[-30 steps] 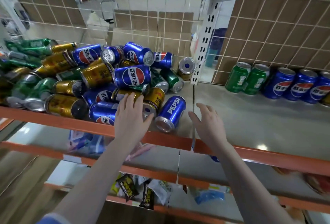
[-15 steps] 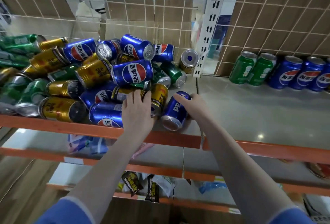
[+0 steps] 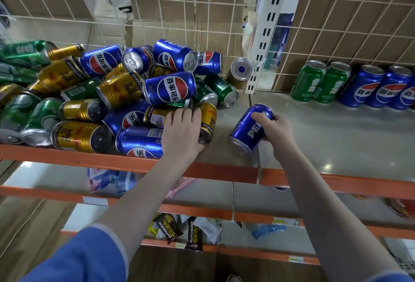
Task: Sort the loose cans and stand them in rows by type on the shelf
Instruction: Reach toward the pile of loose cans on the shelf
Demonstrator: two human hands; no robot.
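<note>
A heap of loose blue, gold and green cans (image 3: 116, 93) lies on the left half of the shelf (image 3: 336, 138). My right hand (image 3: 277, 132) grips a blue Pepsi can (image 3: 246, 134), tilted and pulled clear of the heap to the right. My left hand (image 3: 183, 132) rests palm down on a gold can (image 3: 207, 120) at the heap's right edge, fingers curled over it. At the back right, two green cans (image 3: 321, 82) and three blue Pepsi cans (image 3: 377, 89) stand upright in a row.
An orange rail (image 3: 134, 163) runs along the shelf's front edge. A white slotted upright (image 3: 265, 34) and wire mesh (image 3: 184, 12) close the back. Lower shelves hold snack packets (image 3: 179, 230). One gold can (image 3: 239, 73) lies by the upright.
My right hand has closed on the blue Pepsi can and drawn it right, out of the heap. My left hand stayed on the gold can at the heap's edge.
</note>
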